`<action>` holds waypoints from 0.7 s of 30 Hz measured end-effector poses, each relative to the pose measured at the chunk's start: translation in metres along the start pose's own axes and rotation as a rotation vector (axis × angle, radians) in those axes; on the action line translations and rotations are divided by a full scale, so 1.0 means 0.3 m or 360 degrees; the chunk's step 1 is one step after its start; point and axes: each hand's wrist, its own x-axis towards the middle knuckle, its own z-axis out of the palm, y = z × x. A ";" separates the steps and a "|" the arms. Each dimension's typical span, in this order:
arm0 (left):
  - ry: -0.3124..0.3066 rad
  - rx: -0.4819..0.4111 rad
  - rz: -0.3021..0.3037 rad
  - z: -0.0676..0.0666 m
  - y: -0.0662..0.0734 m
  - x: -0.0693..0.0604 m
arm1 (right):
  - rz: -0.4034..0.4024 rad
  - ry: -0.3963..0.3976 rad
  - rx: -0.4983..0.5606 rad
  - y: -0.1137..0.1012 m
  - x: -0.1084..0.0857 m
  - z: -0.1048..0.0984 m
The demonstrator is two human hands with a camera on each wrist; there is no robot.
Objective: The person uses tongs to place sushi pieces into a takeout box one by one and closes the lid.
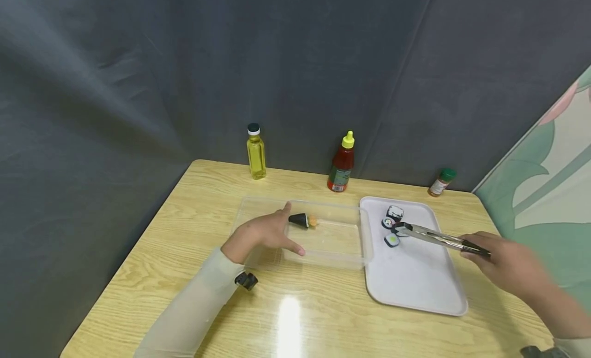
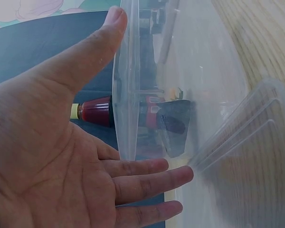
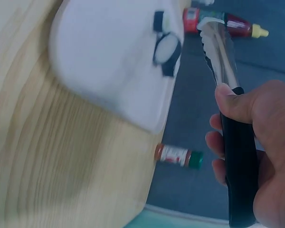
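My right hand (image 1: 512, 263) grips metal tongs (image 1: 434, 236) by their black handles (image 3: 240, 166). The tongs' tips are over the upper left part of a white tray (image 1: 415, 281), among several sushi pieces (image 1: 392, 240). A clear plastic container (image 1: 341, 259) stands left of the tray, one end at the tray's edge. In it lies a black cone-shaped piece (image 1: 298, 220) with an orange end. My left hand (image 1: 263, 234), fingers spread and extended, is at the container's left part; in the left wrist view the hand (image 2: 85, 156) is beside the clear wall. Whether it touches the wall, I cannot tell.
Along the table's back edge stand a yellow oil bottle (image 1: 256, 155) and a red sauce bottle (image 1: 341, 165) with a yellow cap. A small green-capped jar (image 1: 441, 182) is behind the tray. Dark cloth (image 1: 295, 76) hangs behind the wooden table (image 1: 184, 235).
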 end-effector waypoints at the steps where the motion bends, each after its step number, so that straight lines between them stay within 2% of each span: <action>1: 0.0005 -0.0003 0.0002 -0.001 -0.003 0.000 | -0.0003 0.0009 0.0028 -0.016 0.008 -0.001; 9: 0.0068 0.0057 0.0038 -0.010 -0.009 -0.004 | -0.0098 0.0122 0.0256 -0.132 0.090 0.009; 14: 0.0089 0.0104 0.0036 -0.010 -0.001 -0.003 | -0.0143 0.0139 0.0298 -0.185 0.128 0.021; 21: 0.0081 0.0111 0.0062 -0.004 -0.002 0.012 | -0.0276 0.0139 0.0353 -0.260 0.170 0.037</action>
